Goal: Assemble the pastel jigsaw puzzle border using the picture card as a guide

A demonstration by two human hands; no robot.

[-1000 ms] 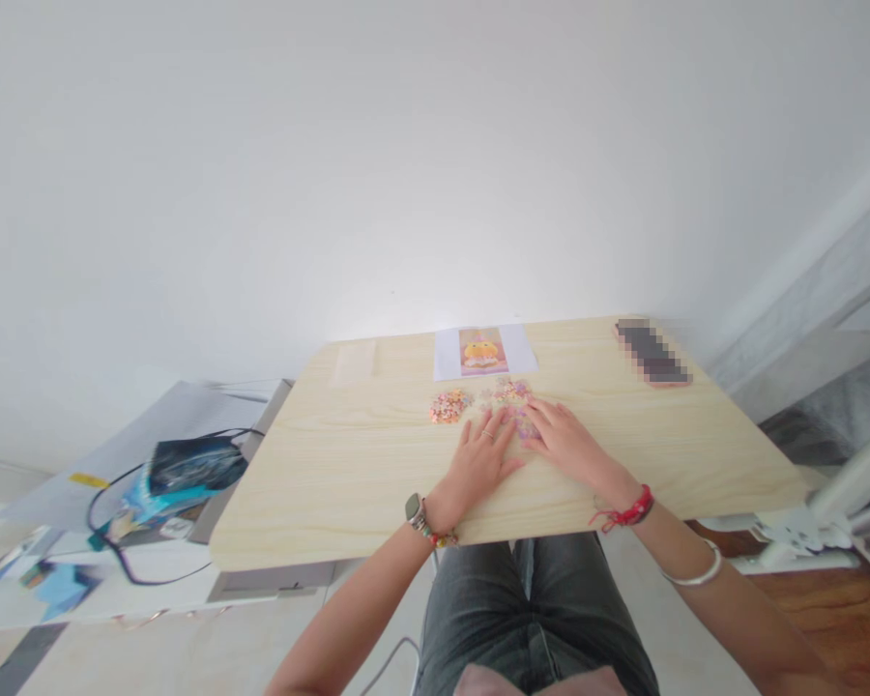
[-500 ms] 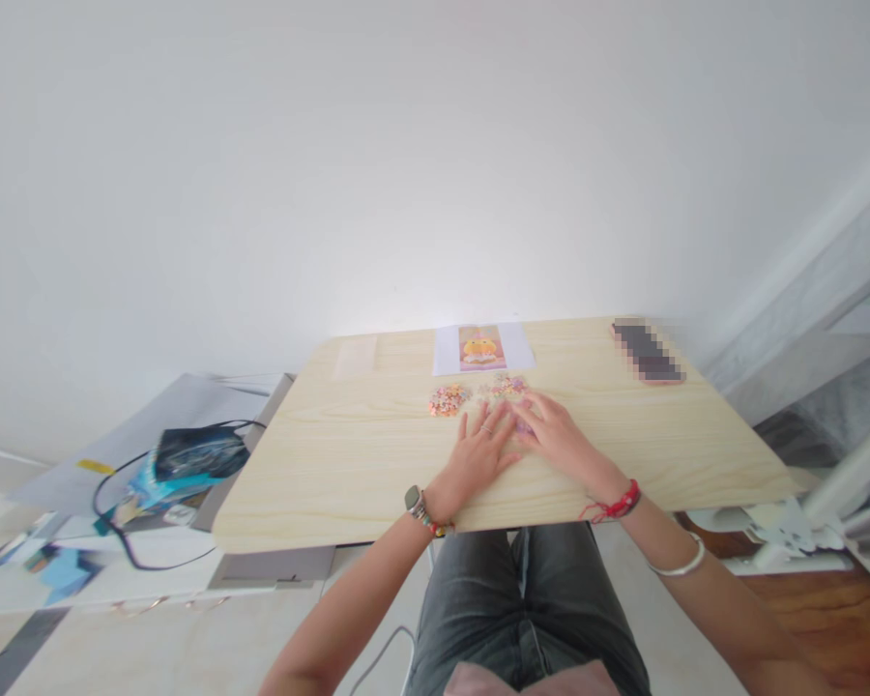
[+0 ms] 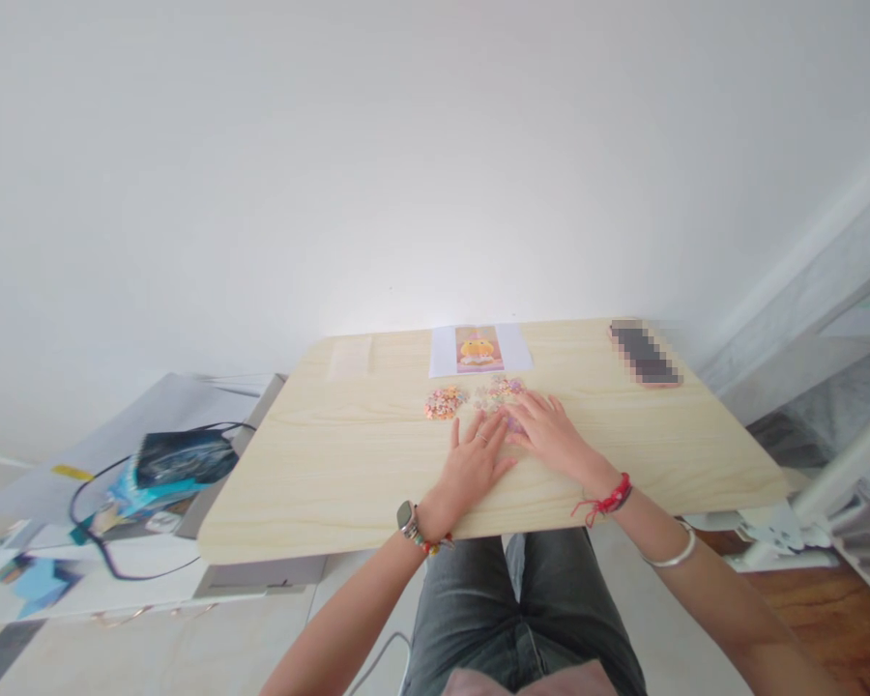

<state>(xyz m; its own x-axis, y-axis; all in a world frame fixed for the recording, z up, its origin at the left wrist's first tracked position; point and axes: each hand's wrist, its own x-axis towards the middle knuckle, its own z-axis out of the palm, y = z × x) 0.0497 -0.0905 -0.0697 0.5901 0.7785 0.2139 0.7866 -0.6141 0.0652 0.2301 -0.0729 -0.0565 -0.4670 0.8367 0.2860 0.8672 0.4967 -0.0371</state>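
Note:
My left hand [image 3: 477, 467] lies palm down on the light wood table with its fingers spread. Its fingertips touch the near side of some small puzzle pieces [image 3: 485, 398], which it partly covers. My right hand [image 3: 553, 437] rests flat beside it, fingers stretched over purple pieces [image 3: 512, 422] between the two hands. Pink and purple pieces [image 3: 507, 386] lie just beyond my right fingertips. A separate heap of orange and pale pieces [image 3: 446, 402] sits beyond and left of my left fingers. What lies under the palms is hidden.
Behind the pieces lies a printed sheet [image 3: 444, 353] with a yellow cartoon figure. A phone [image 3: 647, 354], blurred out, is at the table's [image 3: 311, 464] right back. A clear, flat sheet [image 3: 350, 359] lies back left. Left of the table, a dark bag [image 3: 185, 458] rests on a lower surface.
My left hand has shifted slightly left and down, while my right hand's fingers have spread over the pieces a little to the right. The view has turned slightly.

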